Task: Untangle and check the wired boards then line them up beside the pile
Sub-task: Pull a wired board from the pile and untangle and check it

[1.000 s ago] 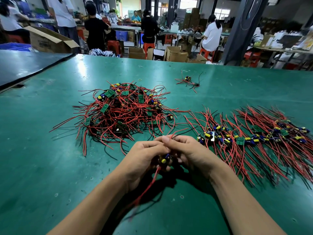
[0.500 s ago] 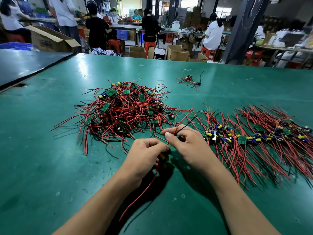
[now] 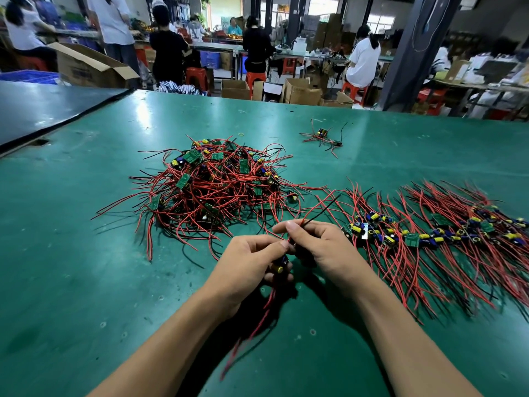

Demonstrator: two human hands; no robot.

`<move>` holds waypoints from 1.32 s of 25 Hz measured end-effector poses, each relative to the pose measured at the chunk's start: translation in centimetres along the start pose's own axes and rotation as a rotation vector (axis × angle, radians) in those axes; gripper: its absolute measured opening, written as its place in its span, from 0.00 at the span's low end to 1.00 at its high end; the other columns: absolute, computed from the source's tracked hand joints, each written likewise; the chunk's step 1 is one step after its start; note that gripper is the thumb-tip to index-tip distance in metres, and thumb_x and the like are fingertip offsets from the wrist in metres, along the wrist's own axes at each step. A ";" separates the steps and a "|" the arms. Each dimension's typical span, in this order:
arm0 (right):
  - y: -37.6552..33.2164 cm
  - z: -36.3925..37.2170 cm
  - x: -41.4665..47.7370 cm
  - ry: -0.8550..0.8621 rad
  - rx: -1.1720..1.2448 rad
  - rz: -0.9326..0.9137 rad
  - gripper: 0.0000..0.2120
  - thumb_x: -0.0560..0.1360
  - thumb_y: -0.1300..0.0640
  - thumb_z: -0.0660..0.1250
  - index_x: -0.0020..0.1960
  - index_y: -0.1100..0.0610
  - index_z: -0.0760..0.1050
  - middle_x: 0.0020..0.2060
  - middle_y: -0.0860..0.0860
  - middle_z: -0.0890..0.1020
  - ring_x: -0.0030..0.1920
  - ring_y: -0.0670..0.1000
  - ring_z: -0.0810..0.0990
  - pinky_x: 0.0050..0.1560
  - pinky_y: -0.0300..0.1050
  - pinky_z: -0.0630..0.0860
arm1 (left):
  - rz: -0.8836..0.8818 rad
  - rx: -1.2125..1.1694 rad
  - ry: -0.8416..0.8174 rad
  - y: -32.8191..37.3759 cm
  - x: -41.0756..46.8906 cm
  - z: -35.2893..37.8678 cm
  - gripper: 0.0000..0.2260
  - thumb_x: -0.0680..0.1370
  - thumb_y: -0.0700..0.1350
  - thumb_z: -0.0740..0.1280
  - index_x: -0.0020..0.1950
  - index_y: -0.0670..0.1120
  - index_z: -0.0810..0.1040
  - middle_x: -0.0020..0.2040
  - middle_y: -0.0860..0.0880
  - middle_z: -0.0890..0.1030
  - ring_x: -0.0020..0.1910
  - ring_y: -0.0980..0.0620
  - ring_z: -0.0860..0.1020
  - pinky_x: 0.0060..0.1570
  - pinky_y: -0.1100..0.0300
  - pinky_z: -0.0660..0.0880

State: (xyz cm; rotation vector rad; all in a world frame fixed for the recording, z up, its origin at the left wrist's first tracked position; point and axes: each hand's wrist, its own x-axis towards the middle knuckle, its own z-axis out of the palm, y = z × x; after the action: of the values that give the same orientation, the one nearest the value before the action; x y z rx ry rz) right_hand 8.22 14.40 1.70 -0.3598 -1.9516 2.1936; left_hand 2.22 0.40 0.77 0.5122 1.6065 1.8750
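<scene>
A tangled pile [image 3: 213, 184] of small green boards with red and black wires lies on the green table [image 3: 71, 267]. To its right, a row of lined-up boards [image 3: 435, 233] stretches toward the right edge, wires fanned out. My left hand [image 3: 252, 262] grips one small wired board [image 3: 282, 265] in front of the pile; its red wires hang down toward me. My right hand [image 3: 317, 247] pinches that board's red and black wires, which stick up and to the right.
A couple of stray wired boards [image 3: 325, 136] lie farther back on the table. A dark second table [image 3: 43, 107] adjoins at the left. Beyond the far edge are cardboard boxes [image 3: 300, 93], red stools and several seated and standing people.
My right hand has drawn the red and black wires up and out to the right. The board has turned in my left hand, and its lower wires swing below.
</scene>
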 end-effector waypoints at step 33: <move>0.1 -0.8 1.5 0.138 0.154 0.101 0.32 0.84 0.41 0.52 0.36 0.55 0.86 0.26 0.46 0.71 0.20 0.42 0.59 0.21 0.35 0.55 | 0.014 0.187 -0.120 0.4 -0.7 0.1 0.07 0.78 0.42 0.68 0.45 0.44 0.85 0.28 0.51 0.77 0.27 0.52 0.73 0.27 0.64 0.70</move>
State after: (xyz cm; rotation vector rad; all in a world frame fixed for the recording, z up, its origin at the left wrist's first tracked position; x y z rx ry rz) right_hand 7.03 15.62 1.41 -0.5801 -1.7169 2.2947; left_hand 2.70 0.00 1.28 0.7038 1.7092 1.6790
